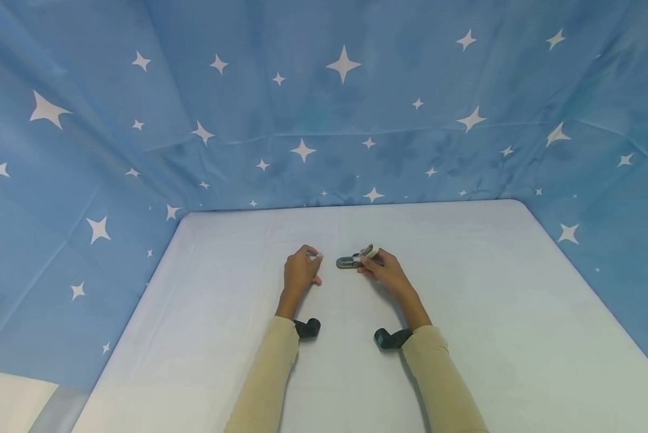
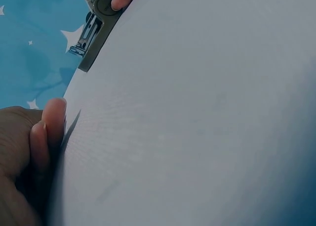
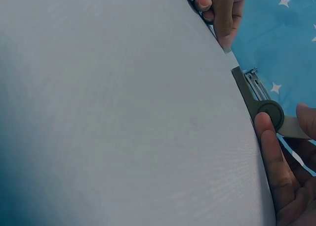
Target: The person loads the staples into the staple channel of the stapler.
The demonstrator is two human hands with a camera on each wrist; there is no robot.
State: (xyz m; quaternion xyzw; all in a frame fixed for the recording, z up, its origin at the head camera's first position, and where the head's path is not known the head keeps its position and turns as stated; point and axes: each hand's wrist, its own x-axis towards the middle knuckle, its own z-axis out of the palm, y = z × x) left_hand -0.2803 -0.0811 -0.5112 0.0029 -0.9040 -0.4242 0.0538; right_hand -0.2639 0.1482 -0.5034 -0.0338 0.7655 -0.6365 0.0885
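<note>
Near the middle of the table, my right hand (image 1: 391, 275) holds a small stapler (image 1: 348, 263) with a dark green base and a cream top. The stapler's top is swung up and back, which bares its metal magazine (image 3: 256, 85) in the right wrist view. My right fingers (image 3: 277, 171) grip it around the hinge end. To the left, apart from the stapler, my left hand (image 1: 298, 272) pinches a tiny pale piece (image 1: 320, 256) between thumb and finger. Most of that piece is hidden by the fingertips, and I cannot tell what it is.
A white-covered table (image 1: 497, 288) lies under both hands. Blue curtain (image 1: 324, 108) with white stars rises behind its back edge and along both sides. Dark wrist cameras (image 1: 309, 328) sit at both cuffs.
</note>
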